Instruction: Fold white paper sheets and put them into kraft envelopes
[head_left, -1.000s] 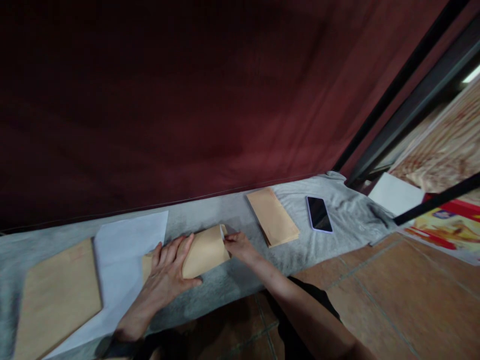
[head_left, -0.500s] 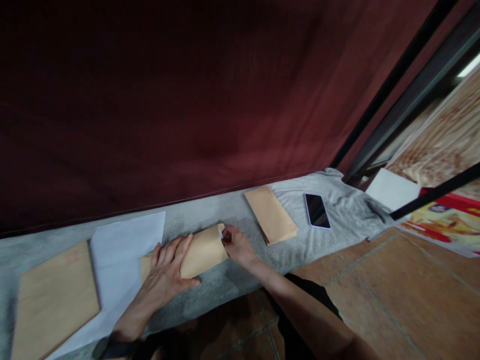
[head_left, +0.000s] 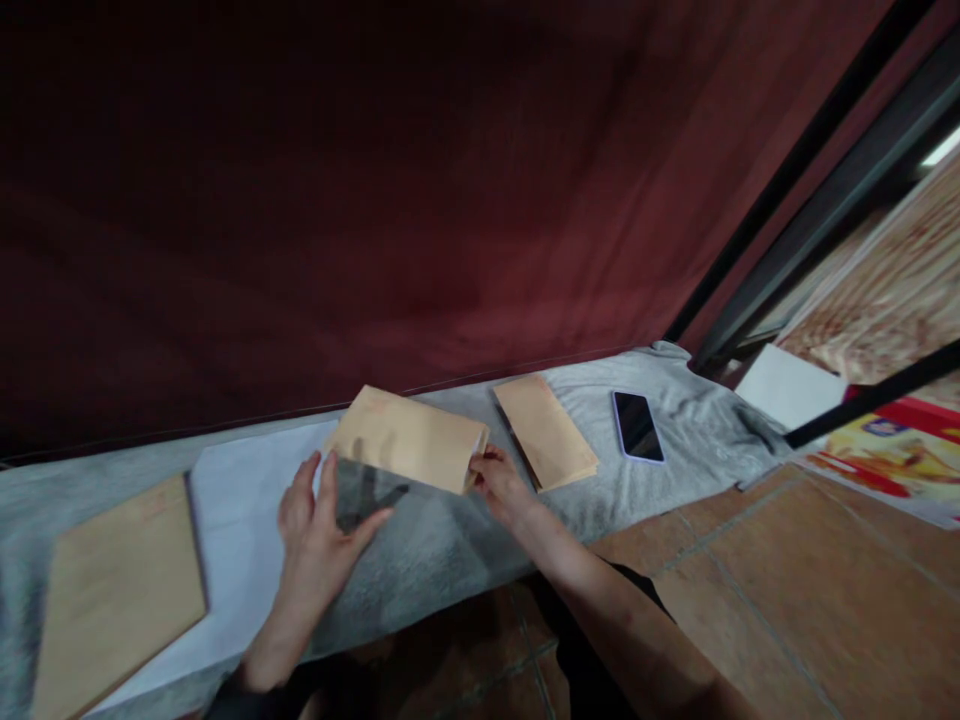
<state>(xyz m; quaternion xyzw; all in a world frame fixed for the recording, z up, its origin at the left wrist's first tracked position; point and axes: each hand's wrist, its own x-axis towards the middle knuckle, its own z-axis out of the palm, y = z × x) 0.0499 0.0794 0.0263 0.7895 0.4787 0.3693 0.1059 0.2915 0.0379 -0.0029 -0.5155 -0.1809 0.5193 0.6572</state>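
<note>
My right hand (head_left: 501, 486) pinches the right end of a tan paper envelope (head_left: 409, 435), where a whitish strip shows at its mouth. The envelope is lifted at an angle over the grey cloth (head_left: 420, 550). Just left of it, my left hand (head_left: 319, 535) is open, thumb and fingers apart, and holds nothing. White paper sheets (head_left: 240, 540) lie beside and partly under that hand. A stack of larger-looking tan envelopes (head_left: 124, 590) rests on the sheets at the far left. Right of my right hand lies a small stack of tan envelopes (head_left: 546, 430).
A phone (head_left: 637, 427) lies on the cloth at the right. Dark red fabric (head_left: 450, 200) hangs behind the narrow cloth-covered surface. Black metal bars (head_left: 795, 190) stand at the right, near a white box (head_left: 791, 385) and a colourful printed carton (head_left: 892, 450). Brown tiles (head_left: 810, 560) cover the floor.
My left hand has let go of the envelope and moved slightly left, fingers spread. My right hand has shifted a little right, and the envelope has swung up at its left end.
</note>
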